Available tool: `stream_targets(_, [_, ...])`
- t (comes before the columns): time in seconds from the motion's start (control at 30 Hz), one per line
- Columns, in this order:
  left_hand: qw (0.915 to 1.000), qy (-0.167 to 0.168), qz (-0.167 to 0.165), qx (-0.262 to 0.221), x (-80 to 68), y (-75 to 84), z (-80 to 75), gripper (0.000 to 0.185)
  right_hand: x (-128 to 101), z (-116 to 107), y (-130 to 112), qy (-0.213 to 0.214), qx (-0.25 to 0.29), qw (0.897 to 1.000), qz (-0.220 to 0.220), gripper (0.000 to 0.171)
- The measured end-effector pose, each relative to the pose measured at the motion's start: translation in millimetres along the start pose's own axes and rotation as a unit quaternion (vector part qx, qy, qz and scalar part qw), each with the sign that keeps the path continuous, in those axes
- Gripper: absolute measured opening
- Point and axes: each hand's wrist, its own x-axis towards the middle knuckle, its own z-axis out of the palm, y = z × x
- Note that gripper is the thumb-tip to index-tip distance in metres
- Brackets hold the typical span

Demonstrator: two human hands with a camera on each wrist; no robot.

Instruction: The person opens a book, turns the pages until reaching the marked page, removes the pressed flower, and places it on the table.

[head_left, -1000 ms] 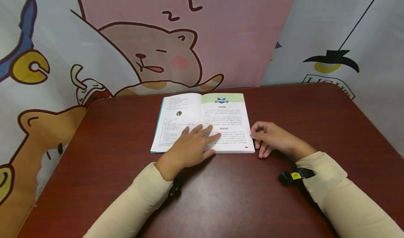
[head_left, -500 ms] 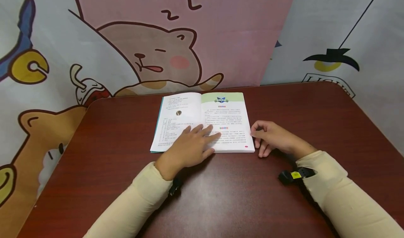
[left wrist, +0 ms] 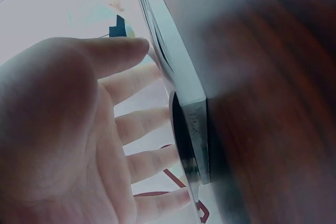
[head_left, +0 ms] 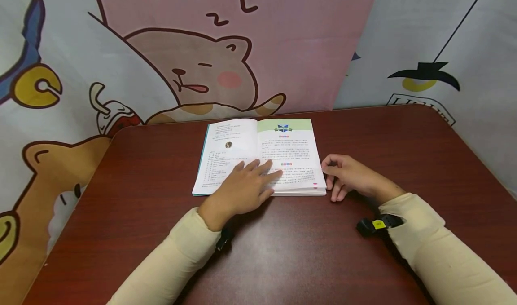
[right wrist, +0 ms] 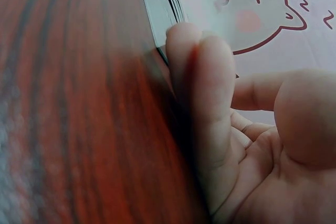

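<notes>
Dark red wood grain covers the table (head_left: 121,215), and an open book (head_left: 242,148) lies at the centre of the frame, near the far edge. The left hand (head_left: 242,186) lies flat across the lower middle of the book, fingers straight and spread, pressing the pages down over the spine. The right hand (head_left: 349,177) sits at the book's right edge, right of centre in the frame, its fingers loosely curled; thumb and forefinger meet at the edge of the right-hand page, whose lower corner stands slightly raised above the pages beneath. Whether they actually pinch the page I cannot tell. Both arms wear cream sleeves (head_left: 169,260). Behind the table, in the upper half, hangs a cartoon backdrop (head_left: 202,67) with a sleeping bear.
</notes>
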Motion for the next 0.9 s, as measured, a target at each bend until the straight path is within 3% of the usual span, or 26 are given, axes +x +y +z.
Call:
stream_targets(0.67, [0.9987, 0.036, 0.029, -0.02, 0.4, -0.1, -0.4, 0.042, 0.1, 0.2, -1.2, -0.001, 0.003, 1.0, -0.001, 0.025])
stream_targets(0.9, [0.9983, 0.035, 0.04, -0.024, 1.3, 0.2, 0.9, 0.046, -0.1, -0.6, 0.4, -0.003, 0.0, 1.0, -0.007, 0.023])
